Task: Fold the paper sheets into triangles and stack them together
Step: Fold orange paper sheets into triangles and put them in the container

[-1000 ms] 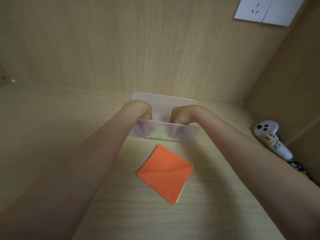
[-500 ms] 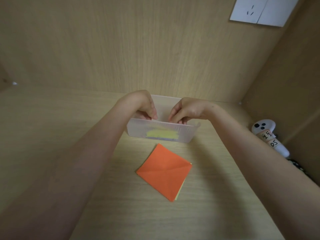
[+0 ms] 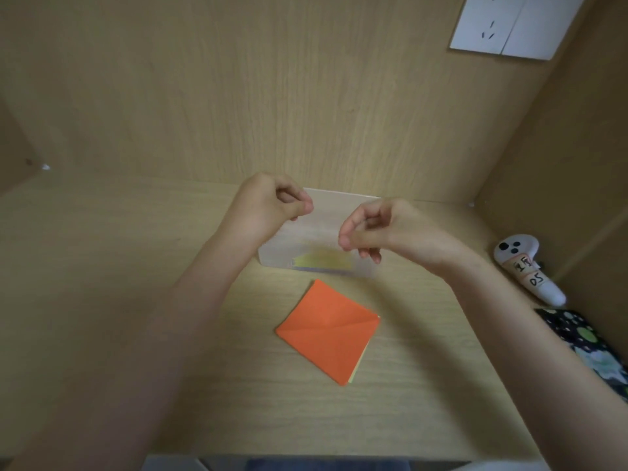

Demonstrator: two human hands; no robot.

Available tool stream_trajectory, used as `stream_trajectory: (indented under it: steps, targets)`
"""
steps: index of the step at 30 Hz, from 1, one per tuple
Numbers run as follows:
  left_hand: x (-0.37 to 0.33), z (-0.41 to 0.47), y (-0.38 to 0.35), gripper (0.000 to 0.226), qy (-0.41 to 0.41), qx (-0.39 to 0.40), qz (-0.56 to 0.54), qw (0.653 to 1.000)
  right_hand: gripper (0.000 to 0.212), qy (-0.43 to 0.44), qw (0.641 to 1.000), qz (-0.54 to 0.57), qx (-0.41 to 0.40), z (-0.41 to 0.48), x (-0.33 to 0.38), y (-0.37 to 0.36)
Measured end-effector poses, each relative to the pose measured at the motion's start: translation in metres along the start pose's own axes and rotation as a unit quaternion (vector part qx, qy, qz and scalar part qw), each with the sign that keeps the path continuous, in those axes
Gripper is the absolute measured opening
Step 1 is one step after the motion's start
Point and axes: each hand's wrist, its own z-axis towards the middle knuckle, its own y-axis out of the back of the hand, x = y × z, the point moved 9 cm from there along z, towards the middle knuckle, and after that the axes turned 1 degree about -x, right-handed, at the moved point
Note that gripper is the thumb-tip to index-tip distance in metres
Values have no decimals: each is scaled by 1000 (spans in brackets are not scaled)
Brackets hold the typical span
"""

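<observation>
Hovering over the wooden desk [image 3: 102, 334], my two forearms reach forward, and everything I need sits between them. The clear plastic box [image 3: 275, 258] stands at the far edge of the desk, with yellowish paper sheets [image 3: 323, 261] showing through its front wall. Nearer to me, apart from the box, the orange sheet [image 3: 326, 331] lies flat with a crease running across it. A pale yellow-green edge peeks out under its lower right side, so I judge it tops a small pile. My left hand [image 3: 268, 209] and right hand [image 3: 384, 229] hang above the box, each with fingers curled and thumb tip pressed against forefinger. I see no paper between them, and with the blur I cannot tell whether either pinch holds anything. The risk, as I judge it: a thin sheet slips from so light a pinch, or two sheets cling together and come out as one. Dragging a wrist low could also nudge the box or knock the pile askew
</observation>
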Motion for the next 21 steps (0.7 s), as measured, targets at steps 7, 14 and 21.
stream_trajectory:
  steps: [7, 14, 21]
  targets:
    - [29, -60, -28, 16, 27, 37, 47, 998, 38, -72, 963, -257, -47, -27, -53, -37]
    - [73, -82, -55, 52, 103, 106, 159, 976, 61, -94, 920, -376, -63, -44, -69, -59]
    - [68, -86, -60, 45, 60, 108, 151, 981, 35, -59, 908, -402, -99, -46, -60, -56]
